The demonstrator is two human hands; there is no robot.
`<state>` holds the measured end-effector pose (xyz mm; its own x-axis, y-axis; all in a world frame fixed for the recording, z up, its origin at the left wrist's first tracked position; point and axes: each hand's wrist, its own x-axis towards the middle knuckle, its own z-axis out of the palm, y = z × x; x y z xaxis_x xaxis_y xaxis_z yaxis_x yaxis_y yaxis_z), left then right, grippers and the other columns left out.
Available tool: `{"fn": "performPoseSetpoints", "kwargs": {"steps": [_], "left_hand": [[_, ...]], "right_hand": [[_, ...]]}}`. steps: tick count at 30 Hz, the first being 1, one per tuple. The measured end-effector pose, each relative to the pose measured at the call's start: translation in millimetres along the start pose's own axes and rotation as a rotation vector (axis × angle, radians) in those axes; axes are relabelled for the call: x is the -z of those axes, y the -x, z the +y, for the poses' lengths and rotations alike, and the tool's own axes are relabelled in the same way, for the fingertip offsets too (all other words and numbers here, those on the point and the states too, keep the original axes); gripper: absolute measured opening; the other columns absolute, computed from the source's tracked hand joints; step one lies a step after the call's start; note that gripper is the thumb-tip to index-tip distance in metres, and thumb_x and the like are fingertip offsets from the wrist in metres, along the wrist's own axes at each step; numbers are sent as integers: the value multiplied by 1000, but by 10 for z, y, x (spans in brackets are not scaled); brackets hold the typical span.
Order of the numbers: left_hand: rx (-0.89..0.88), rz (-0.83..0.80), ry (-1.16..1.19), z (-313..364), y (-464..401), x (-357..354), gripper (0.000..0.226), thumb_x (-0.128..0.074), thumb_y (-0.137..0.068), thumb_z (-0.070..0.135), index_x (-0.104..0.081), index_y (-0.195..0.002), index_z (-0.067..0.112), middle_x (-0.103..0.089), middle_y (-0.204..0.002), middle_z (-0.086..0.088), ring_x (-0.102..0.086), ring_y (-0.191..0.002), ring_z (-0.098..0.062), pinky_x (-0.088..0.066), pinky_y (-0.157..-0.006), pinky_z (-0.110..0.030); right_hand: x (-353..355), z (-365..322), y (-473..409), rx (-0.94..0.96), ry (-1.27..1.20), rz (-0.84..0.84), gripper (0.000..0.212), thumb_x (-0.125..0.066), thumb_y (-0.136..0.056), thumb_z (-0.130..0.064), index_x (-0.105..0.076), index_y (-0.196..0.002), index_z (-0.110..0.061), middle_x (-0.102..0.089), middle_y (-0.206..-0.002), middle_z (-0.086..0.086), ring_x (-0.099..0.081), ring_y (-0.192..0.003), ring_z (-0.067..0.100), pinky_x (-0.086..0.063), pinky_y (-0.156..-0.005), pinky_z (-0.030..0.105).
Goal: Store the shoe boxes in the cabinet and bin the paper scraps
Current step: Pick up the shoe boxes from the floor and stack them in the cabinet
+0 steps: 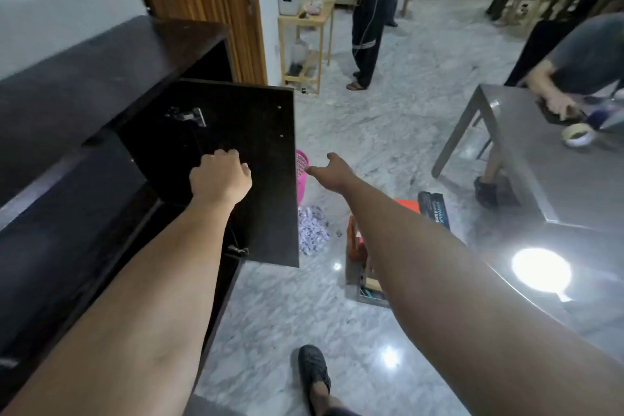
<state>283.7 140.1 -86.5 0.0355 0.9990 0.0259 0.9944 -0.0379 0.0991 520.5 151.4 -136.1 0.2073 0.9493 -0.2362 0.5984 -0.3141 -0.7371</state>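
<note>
While my left hand [219,176] curls against the cabinet door [236,145] and my right hand [332,169] reaches spread and empty, I judge the shoe boxes [361,257] on the floor light, stiff cardboard, best gripped by both sides.

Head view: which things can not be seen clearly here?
- Cabinet interior: hidden behind the open door and too dark.
- Left hand grip: fingers curl out of sight, so any contact with the door is unclear.
- Shoe boxes: largely covered by the right forearm; count uncertain.
- Pink bin: mostly behind the door edge.
</note>
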Motion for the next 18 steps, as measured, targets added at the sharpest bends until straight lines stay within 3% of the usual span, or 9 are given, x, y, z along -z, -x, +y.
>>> {"fn": "performPoseSetpoints", "kwargs": {"steps": [4, 7, 12, 15, 18], "left_hand": [[-185, -62, 118, 961, 168, -395, 35, -39, -97, 39, -65, -107, 18, -66, -108, -8, -64, -99, -34, -46, -72, -39], [-265, -130, 147, 1505, 214, -693, 32, -36, -94, 39, -60, -92, 18, -67, -102, -7, -65, -94, -32, -48, -74, -37], [-301, -262, 156, 2202, 66, -1343, 38, -35, -96, 39, -62, -111, 17, -67, -115, -9, -64, -103, -30, -48, -78, -36], [-286, -395, 174, 2556, -82, -1950, 48, -30, -92, 48, -60, -119, 22, -66, -126, -8, -63, -113, -30, -51, -92, -42], [-274, -515, 158, 2988, -264, -2745, 53, -32, -99, 54, -58, -132, 22, -61, -136, -6, -58, -124, -32, -46, -92, -41]], "right_hand": [[367, 712, 299, -101, 92, 7, 85, -69, -92, -44, -31, -156, -2, -39, -159, 21, -39, -146, 36, -36, -117, 42], [654, 1280, 401, -209, 130, 28, 84, -69, -90, -47, -35, -155, -7, -42, -156, 20, -43, -143, 36, -39, -114, 42], [1024, 2299, 336, -372, 131, 62, 76, -66, -92, -44, -40, -152, -6, -46, -155, 17, -45, -140, 36, -41, -113, 42], [1074, 3002, 93, -488, 109, 31, 67, -64, -85, -49, -53, -140, -14, -59, -141, 15, -60, -122, 35, -51, -103, 43], [973, 3709, -312, -617, 52, -36, 72, -63, -86, -50, -47, -147, -16, -58, -143, 13, -59, -126, 34, -50, -105, 43]]}}
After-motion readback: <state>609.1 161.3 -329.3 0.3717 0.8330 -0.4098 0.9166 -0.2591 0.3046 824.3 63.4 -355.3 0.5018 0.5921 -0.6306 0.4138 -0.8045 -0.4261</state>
